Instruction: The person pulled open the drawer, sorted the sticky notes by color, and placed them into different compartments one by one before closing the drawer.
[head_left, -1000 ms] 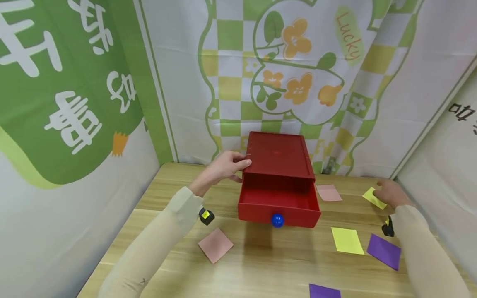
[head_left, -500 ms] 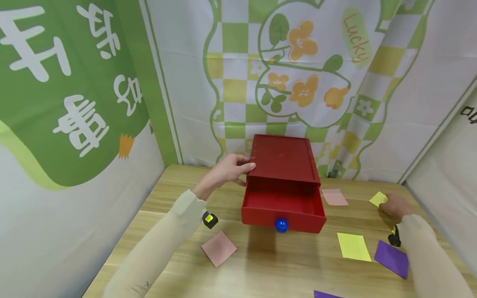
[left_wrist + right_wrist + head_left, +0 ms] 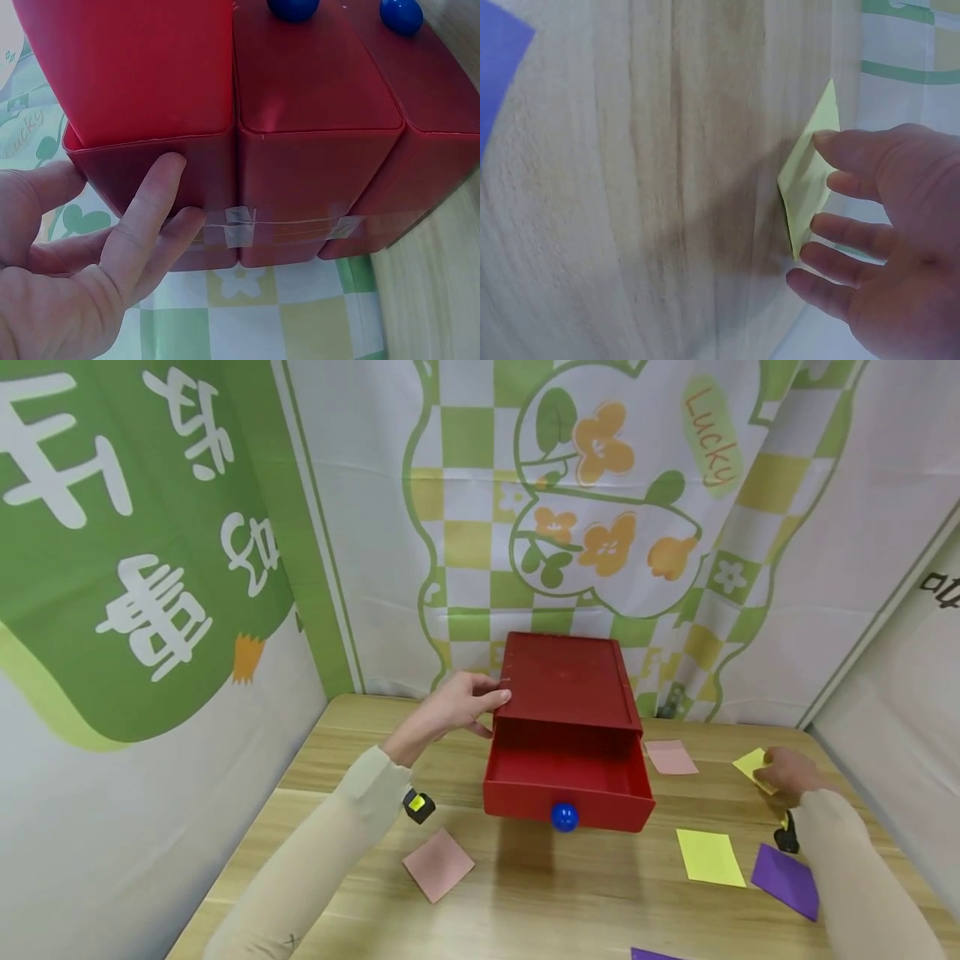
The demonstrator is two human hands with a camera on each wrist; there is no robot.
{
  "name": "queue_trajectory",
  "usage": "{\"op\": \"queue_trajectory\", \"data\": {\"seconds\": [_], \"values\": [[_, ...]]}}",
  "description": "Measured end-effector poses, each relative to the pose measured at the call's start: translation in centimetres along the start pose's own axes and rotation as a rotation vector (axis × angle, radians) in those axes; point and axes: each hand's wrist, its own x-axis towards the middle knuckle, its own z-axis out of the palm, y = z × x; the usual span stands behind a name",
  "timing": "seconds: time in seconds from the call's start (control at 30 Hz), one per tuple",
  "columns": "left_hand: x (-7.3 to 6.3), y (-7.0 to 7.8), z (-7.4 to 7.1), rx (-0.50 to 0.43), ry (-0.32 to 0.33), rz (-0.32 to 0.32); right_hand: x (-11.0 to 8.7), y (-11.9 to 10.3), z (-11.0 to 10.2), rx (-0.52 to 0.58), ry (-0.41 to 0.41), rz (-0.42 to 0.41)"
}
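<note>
A red drawer unit (image 3: 567, 681) stands at the back middle of the wooden table, its top drawer (image 3: 567, 806) with a blue knob pulled out. My left hand (image 3: 461, 703) lies at the unit's upper left edge, thumb on top. In the left wrist view its extended fingers (image 3: 154, 202) rest along the unit's side. At the right, my right hand (image 3: 792, 771) is at a yellow sticky note (image 3: 752, 767) on the table. In the right wrist view the thumb overlaps the note (image 3: 804, 180), and the other fingertips sit along its edge, spread apart from the thumb.
Another yellow note (image 3: 711, 857) and a purple note (image 3: 785, 881) lie nearer on the right. Pink notes lie beside the unit (image 3: 671, 757) and front left (image 3: 438, 865). A purple corner (image 3: 652, 955) shows at the bottom. Printed curtains (image 3: 465, 485) hang close around the table.
My right hand first covers more of the yellow note, then shifts back slightly so more of it shows. My left hand stays on the drawer unit. The head view shifts a little.
</note>
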Motion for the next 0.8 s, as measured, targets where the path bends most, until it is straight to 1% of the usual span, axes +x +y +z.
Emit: {"op": "queue_trajectory", "data": {"seconds": [0.13, 0.27, 0.37, 0.43, 0.5, 0.6, 0.8], "values": [[0.1, -0.1, 0.0, -0.001, 0.001, -0.002, 0.0, 0.1, -0.1, 0.017, -0.033, 0.026], [0.1, 0.0, 0.1, -0.009, 0.000, -0.001, -0.4, 0.4, -0.4, 0.055, -0.089, 0.087], [0.1, 0.1, 0.1, -0.013, -0.003, 0.001, -0.8, 0.8, -0.5, 0.140, -0.139, 0.132], [0.1, 0.0, 0.1, -0.017, -0.003, 0.002, -1.1, 1.1, -0.5, 0.216, -0.149, 0.157], [0.1, 0.0, 0.1, -0.018, -0.002, 0.002, -1.3, 1.2, -0.4, 0.270, -0.147, 0.179], [0.2, 0.0, 0.1, -0.021, -0.001, 0.005, -1.2, 1.2, -0.3, 0.308, -0.131, 0.193], [0.2, -0.1, 0.2, -0.020, 0.001, 0.008, -1.0, 1.2, 0.1, 0.313, -0.098, 0.192]]}}
